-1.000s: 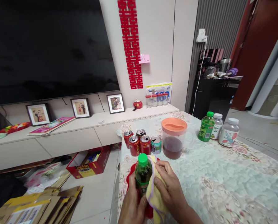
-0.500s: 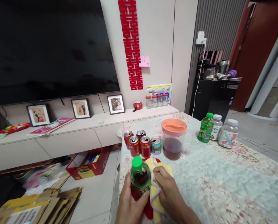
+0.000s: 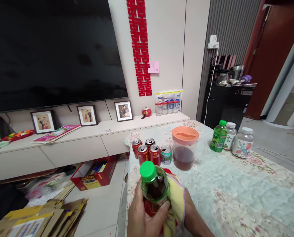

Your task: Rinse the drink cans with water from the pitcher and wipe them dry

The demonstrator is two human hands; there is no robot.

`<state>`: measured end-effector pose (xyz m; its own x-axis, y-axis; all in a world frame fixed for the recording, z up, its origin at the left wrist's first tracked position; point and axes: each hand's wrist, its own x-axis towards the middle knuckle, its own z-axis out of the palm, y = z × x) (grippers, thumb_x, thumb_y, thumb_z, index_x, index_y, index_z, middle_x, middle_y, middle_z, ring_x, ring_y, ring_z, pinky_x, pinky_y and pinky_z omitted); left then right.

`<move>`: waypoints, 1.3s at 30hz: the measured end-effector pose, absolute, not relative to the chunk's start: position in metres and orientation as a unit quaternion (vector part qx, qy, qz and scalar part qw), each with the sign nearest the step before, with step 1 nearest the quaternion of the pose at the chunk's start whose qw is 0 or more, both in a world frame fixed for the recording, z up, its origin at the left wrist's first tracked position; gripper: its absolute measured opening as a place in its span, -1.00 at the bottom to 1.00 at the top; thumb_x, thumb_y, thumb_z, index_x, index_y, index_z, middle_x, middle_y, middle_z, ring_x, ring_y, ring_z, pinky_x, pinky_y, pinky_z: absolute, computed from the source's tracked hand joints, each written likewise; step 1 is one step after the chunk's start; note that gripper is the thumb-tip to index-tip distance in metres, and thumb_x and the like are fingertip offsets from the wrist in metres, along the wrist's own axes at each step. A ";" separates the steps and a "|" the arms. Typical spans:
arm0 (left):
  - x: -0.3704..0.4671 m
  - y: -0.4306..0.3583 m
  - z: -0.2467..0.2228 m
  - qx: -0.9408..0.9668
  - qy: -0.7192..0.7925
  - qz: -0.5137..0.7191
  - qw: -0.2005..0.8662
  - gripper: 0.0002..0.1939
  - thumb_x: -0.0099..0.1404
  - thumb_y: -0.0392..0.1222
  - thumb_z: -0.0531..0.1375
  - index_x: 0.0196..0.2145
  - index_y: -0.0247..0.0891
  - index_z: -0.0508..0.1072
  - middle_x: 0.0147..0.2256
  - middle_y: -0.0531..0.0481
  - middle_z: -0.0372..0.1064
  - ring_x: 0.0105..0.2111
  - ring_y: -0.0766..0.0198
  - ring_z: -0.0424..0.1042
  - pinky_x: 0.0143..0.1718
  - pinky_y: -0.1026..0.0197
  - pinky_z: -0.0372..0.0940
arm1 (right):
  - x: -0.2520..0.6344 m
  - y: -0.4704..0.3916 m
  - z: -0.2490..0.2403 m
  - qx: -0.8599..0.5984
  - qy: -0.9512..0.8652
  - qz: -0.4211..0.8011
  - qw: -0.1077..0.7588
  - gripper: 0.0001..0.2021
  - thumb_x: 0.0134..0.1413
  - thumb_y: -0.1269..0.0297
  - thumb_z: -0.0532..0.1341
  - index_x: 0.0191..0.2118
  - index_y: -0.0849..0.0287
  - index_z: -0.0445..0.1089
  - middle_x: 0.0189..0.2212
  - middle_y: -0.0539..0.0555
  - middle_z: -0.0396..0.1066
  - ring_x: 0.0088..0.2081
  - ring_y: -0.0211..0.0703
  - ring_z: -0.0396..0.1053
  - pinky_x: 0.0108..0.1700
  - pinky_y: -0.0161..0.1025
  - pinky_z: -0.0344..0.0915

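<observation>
L hand [image 3: 144,217] closed round clear plastic bottle w/ green screw cap [image 3: 154,189]; bottle btwn both hands, L hugging it, long axis near-upright, cap tipped L. Red metal drink cans [image 3: 155,158] just beyond, blocking far side. Yellow cloth w/ purple edging [image 3: 177,199] against bottle's R side; R hand [image 3: 190,209] behind it, fingers hidden, can't tell grip. Clear plastic orange-lidded pitcher [image 3: 183,158] beyond; green plastic bottle [image 3: 218,138] well apart, far R.

Could slide right along the near bench [image 3: 221,191] no problem; blocked ahead by the held bottle [image 3: 154,189], cans [image 3: 155,156] and a jug [image 3: 185,149], back right by jars [image 3: 242,144].
</observation>
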<state>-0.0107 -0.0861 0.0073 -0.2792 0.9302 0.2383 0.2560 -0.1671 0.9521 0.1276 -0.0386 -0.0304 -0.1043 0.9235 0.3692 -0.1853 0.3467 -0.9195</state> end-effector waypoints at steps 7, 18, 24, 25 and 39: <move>-0.006 -0.086 0.012 0.551 0.590 0.534 0.251 -0.38 0.13 0.11 0.33 0.08 -0.26 0.45 -0.05 -0.24 0.59 -0.06 -0.13 0.59 0.02 -0.11 0.47 | 0.124 -0.046 -0.009 -0.258 -0.355 0.706 0.555 -0.58 0.00 -0.14 0.40 -0.13 0.04 0.59 -0.26 0.10 0.62 -0.06 0.16 0.56 0.01 0.04 0.51; -0.014 -0.081 0.014 0.563 0.585 0.507 0.292 -0.32 0.15 0.10 0.31 0.16 -0.26 0.39 0.05 -0.27 0.54 0.10 -0.20 0.51 0.19 -0.20 0.36 | 0.123 -0.044 -0.018 -0.272 -0.345 0.721 0.535 -0.64 0.01 0.06 0.45 -0.10 0.09 0.53 -0.13 0.11 0.61 -0.04 0.09 0.55 0.11 -0.01 0.44; -0.011 -0.082 0.007 0.540 0.564 0.538 0.317 -0.24 0.13 0.16 0.35 0.19 -0.27 0.36 0.01 -0.29 0.56 0.08 -0.23 0.53 0.16 -0.21 0.39 | 0.126 -0.049 -0.003 -0.231 -0.398 0.712 0.531 -0.60 0.11 0.02 0.37 0.02 0.08 0.54 -0.15 0.14 0.61 -0.06 0.10 0.55 0.05 0.00 0.47; -0.010 -0.082 0.006 0.532 0.567 0.542 0.319 -0.22 0.12 0.18 0.35 0.19 -0.28 0.36 0.00 -0.30 0.56 0.08 -0.23 0.53 0.15 -0.21 0.39 | 0.126 -0.049 -0.002 -0.233 -0.406 0.708 0.528 -0.60 0.12 0.01 0.36 0.02 0.07 0.54 -0.17 0.13 0.61 -0.07 0.11 0.56 0.03 0.01 0.48; -0.004 -0.089 0.004 0.504 0.579 0.564 0.304 -0.32 0.16 0.28 0.34 0.04 -0.29 0.49 -0.13 -0.31 0.59 0.01 -0.22 0.56 0.07 -0.17 0.46 | 0.114 -0.047 -0.009 -0.316 -0.481 0.544 0.610 -0.64 0.11 -0.10 0.36 -0.16 0.08 0.52 -0.28 0.08 0.55 -0.24 -0.02 0.49 -0.14 -0.15 0.49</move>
<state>-0.0044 -0.0891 0.0035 -0.3069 0.9268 0.2166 0.2403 -0.1448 0.9598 0.1139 -0.0471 -0.0090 -0.0562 0.9683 0.2433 -0.3602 0.2076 -0.9095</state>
